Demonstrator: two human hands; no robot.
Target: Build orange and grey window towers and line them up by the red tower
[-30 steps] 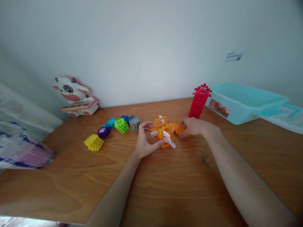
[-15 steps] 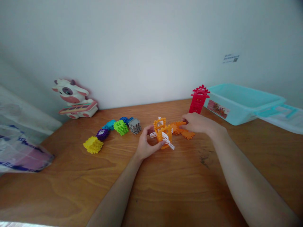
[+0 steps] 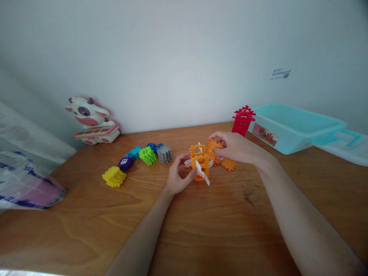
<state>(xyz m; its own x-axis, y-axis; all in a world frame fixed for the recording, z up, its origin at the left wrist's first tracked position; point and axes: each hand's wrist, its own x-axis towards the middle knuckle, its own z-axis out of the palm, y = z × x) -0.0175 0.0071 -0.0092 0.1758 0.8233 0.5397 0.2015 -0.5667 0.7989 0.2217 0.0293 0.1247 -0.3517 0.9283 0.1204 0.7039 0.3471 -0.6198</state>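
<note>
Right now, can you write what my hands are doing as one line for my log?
left hand: holding orange block tower | right hand: holding orange interlocking piece | nearby: red block tower

Your hollow orange plastic block tower [image 3: 199, 163] stood upright on the wooden counter [image 3: 230, 230], its square-framed walls notched along the edges. Thin white plastic slats [image 3: 199, 169] jutted out at angles from its front and sides. A flat notched orange plastic tile [image 3: 228, 164] lay just beside it on the right, and a second orange tile [image 3: 214, 147] stood raised against its upper right.
</note>
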